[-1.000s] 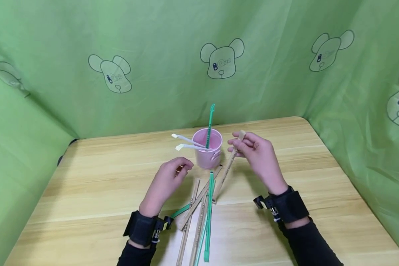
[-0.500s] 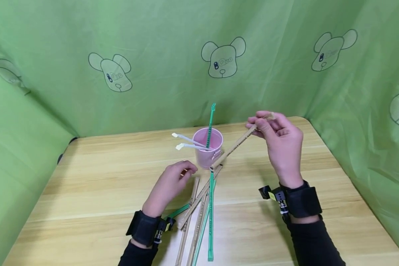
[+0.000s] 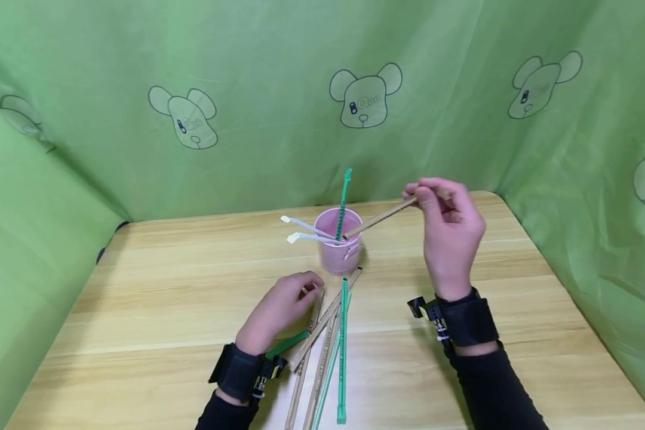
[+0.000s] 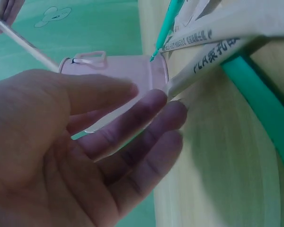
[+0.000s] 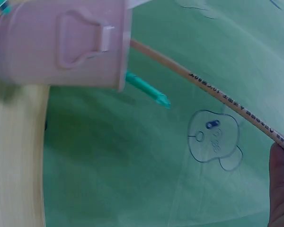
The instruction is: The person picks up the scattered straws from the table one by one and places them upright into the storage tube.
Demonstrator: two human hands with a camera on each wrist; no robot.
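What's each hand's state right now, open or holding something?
Left hand: open, fingers loosely bent, holding nothing.
Right hand: closed, pinching a brown straw.

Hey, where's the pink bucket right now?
In the head view, the pink bucket stands toward the back of the table, slightly right of centre, just beyond the loose straws and to the left of the right hand.

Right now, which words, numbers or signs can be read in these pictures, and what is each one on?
"PLA": brown straw on the table; the characters after it are unclear.
Held brown straw, in the right hand: printed characters, too blurred to read surely.
Green straw in the pink bucket, other straws on the table: printing too small or blurred.
Green curtain: lettering on the cartoon faces, too faint.
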